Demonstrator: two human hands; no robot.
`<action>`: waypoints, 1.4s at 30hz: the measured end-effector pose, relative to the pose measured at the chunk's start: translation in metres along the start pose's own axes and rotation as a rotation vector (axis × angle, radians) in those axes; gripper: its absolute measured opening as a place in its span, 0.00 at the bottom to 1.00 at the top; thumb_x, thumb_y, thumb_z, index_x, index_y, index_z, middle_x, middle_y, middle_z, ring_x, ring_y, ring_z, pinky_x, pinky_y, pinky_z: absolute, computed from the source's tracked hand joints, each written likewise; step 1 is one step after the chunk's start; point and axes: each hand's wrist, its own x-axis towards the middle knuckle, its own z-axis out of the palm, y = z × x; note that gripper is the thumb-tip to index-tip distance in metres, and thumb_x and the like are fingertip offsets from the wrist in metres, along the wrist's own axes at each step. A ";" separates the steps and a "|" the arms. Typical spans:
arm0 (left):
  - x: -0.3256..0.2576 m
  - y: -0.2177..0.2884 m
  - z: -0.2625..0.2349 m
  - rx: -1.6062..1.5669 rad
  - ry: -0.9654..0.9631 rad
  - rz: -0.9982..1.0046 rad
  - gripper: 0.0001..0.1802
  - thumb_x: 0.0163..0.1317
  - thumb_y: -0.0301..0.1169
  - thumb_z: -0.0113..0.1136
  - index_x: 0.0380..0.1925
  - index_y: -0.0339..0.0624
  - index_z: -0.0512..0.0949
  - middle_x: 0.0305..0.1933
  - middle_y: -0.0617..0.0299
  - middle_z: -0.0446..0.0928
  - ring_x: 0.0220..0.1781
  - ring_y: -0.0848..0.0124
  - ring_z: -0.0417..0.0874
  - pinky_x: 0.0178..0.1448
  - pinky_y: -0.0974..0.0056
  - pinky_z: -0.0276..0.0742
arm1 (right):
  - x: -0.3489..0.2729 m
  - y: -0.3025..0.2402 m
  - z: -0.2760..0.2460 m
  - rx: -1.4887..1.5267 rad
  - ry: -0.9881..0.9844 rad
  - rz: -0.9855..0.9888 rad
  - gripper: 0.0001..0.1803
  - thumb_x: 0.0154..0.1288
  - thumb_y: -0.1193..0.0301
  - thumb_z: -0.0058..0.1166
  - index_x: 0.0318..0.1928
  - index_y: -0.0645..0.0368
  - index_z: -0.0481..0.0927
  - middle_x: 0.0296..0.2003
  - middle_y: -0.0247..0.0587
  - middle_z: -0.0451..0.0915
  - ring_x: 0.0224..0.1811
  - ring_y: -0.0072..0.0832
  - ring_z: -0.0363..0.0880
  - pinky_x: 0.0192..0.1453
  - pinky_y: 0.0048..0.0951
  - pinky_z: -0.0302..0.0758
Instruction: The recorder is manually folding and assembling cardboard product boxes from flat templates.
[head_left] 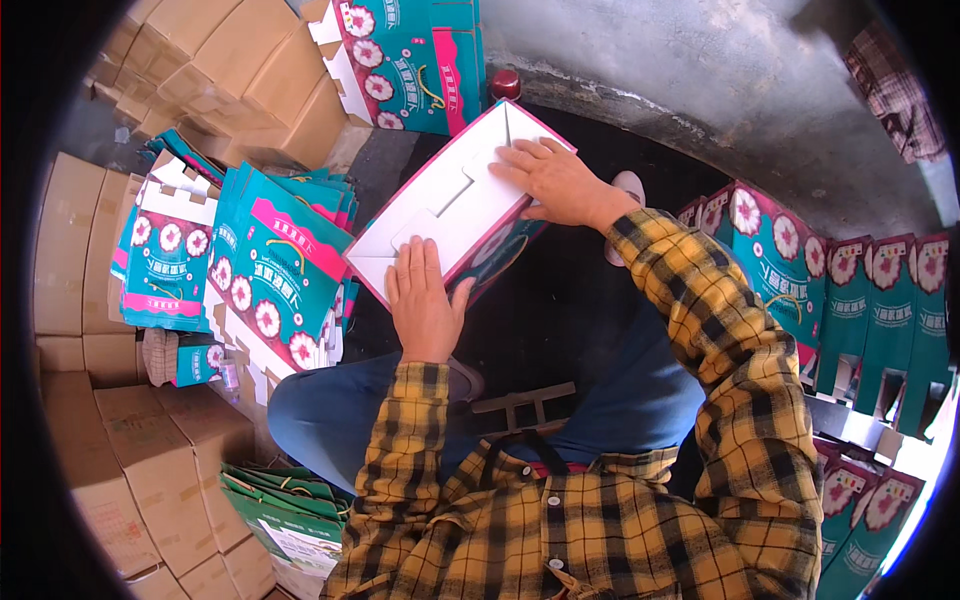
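In front of me a teal and pink carton (462, 192) is tilted with its white interlocking bottom flaps turned up toward me. The flaps are folded together, with a stepped slot across the middle. My left hand (424, 300) lies on the near left end of the white face, fingers stretched out and thumb at the edge. My right hand (560, 182) rests on the far right end, its fingers spread flat over the flap and its thumb by the side edge. Neither hand grips anything. The carton's printed side is mostly hidden underneath.
Flat teal cartons (290, 250) lie stacked at the left. Brown boxes (240, 80) are piled along the left side. Finished-looking teal cartons (790, 250) stand in rows at the right. A red jar (505, 84) is by the grey wall (640, 60). Green bags (285, 510) sit lower left.
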 end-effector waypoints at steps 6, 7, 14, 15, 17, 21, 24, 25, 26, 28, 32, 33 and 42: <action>0.000 -0.006 0.014 -0.119 -0.059 -0.004 0.32 0.65 0.40 0.65 0.64 0.33 0.72 0.68 0.45 0.73 0.71 0.48 0.70 0.75 0.46 0.61 | 0.003 0.008 0.015 0.015 -0.085 -0.041 0.33 0.54 0.60 0.73 0.60 0.53 0.78 0.61 0.41 0.78 0.67 0.42 0.73 0.71 0.46 0.68; 0.000 -0.006 0.013 -0.161 -0.075 -0.007 0.31 0.65 0.40 0.65 0.62 0.33 0.73 0.66 0.45 0.74 0.70 0.47 0.72 0.74 0.46 0.62 | 0.004 0.008 0.015 0.015 -0.086 -0.048 0.33 0.54 0.60 0.73 0.60 0.53 0.78 0.61 0.41 0.78 0.67 0.42 0.73 0.71 0.46 0.68; 0.002 -0.009 -0.003 -0.288 -0.079 -0.057 0.30 0.65 0.38 0.65 0.61 0.30 0.73 0.67 0.41 0.72 0.71 0.47 0.70 0.74 0.45 0.63 | 0.002 0.004 0.000 0.138 -0.123 -0.041 0.37 0.57 0.58 0.71 0.66 0.56 0.74 0.64 0.46 0.75 0.68 0.45 0.72 0.74 0.44 0.66; 0.001 -0.013 -0.007 -0.324 0.075 -0.042 0.32 0.65 0.38 0.65 0.63 0.30 0.71 0.69 0.40 0.69 0.73 0.46 0.68 0.75 0.46 0.62 | 0.002 0.005 -0.003 0.201 -0.037 -0.062 0.38 0.59 0.55 0.70 0.66 0.57 0.73 0.64 0.49 0.75 0.68 0.46 0.72 0.74 0.44 0.66; 0.001 -0.025 -0.010 -0.363 0.230 -0.025 0.34 0.65 0.38 0.65 0.66 0.29 0.68 0.71 0.39 0.67 0.74 0.46 0.67 0.77 0.46 0.60 | 0.002 0.007 -0.008 0.242 0.028 0.055 0.38 0.63 0.51 0.66 0.67 0.60 0.72 0.65 0.52 0.74 0.69 0.48 0.71 0.74 0.43 0.66; 0.002 -0.084 0.002 -0.548 0.417 -0.509 0.41 0.69 0.47 0.62 0.72 0.32 0.62 0.76 0.42 0.62 0.78 0.49 0.62 0.78 0.46 0.59 | 0.004 0.030 0.010 0.387 0.193 0.583 0.41 0.74 0.42 0.52 0.69 0.66 0.70 0.68 0.59 0.71 0.71 0.50 0.69 0.76 0.39 0.64; -0.005 -0.099 0.007 -1.163 0.249 -0.849 0.43 0.72 0.58 0.55 0.74 0.36 0.62 0.77 0.47 0.62 0.76 0.53 0.65 0.74 0.48 0.63 | -0.003 0.052 0.022 0.714 0.168 0.691 0.42 0.77 0.40 0.41 0.68 0.68 0.71 0.65 0.60 0.75 0.70 0.47 0.71 0.75 0.38 0.64; -0.009 -0.101 0.006 -1.533 0.075 -1.007 0.44 0.73 0.63 0.50 0.73 0.38 0.63 0.76 0.50 0.63 0.74 0.57 0.67 0.72 0.49 0.66 | -0.006 0.055 0.022 0.901 0.181 0.712 0.42 0.77 0.39 0.37 0.65 0.68 0.74 0.62 0.62 0.77 0.69 0.50 0.71 0.74 0.41 0.64; -0.010 -0.105 0.012 -1.433 0.095 -1.072 0.44 0.72 0.68 0.45 0.69 0.41 0.70 0.67 0.53 0.75 0.66 0.61 0.75 0.67 0.53 0.69 | -0.009 0.064 0.021 0.877 0.128 0.854 0.41 0.77 0.39 0.35 0.62 0.68 0.76 0.53 0.57 0.82 0.58 0.46 0.78 0.65 0.39 0.70; -0.028 -0.136 0.029 -1.469 0.052 -1.132 0.43 0.71 0.69 0.45 0.65 0.43 0.74 0.60 0.55 0.80 0.62 0.62 0.77 0.66 0.53 0.69 | -0.015 0.073 0.022 0.987 0.010 1.082 0.42 0.78 0.37 0.32 0.56 0.66 0.80 0.40 0.48 0.87 0.42 0.38 0.86 0.50 0.36 0.78; -0.041 -0.130 0.079 -1.699 -0.279 -1.283 0.41 0.70 0.70 0.45 0.56 0.43 0.82 0.50 0.55 0.86 0.52 0.60 0.84 0.61 0.54 0.75 | -0.063 0.112 0.055 1.291 -0.195 1.178 0.39 0.76 0.35 0.38 0.46 0.60 0.85 0.34 0.38 0.86 0.35 0.26 0.84 0.40 0.31 0.80; -0.045 -0.119 0.092 -1.732 -0.339 -1.334 0.40 0.71 0.69 0.46 0.56 0.42 0.82 0.51 0.53 0.86 0.52 0.59 0.85 0.61 0.54 0.76 | -0.067 0.117 0.060 1.327 -0.304 1.157 0.38 0.74 0.34 0.43 0.46 0.59 0.84 0.34 0.36 0.85 0.34 0.25 0.83 0.42 0.32 0.81; -0.044 -0.097 0.031 -1.990 -0.203 -0.945 0.24 0.70 0.38 0.53 0.62 0.37 0.73 0.61 0.52 0.79 0.62 0.62 0.81 0.66 0.57 0.77 | -0.040 0.066 -0.015 1.842 -0.117 1.003 0.31 0.76 0.45 0.51 0.54 0.63 0.84 0.48 0.44 0.88 0.44 0.30 0.88 0.55 0.32 0.84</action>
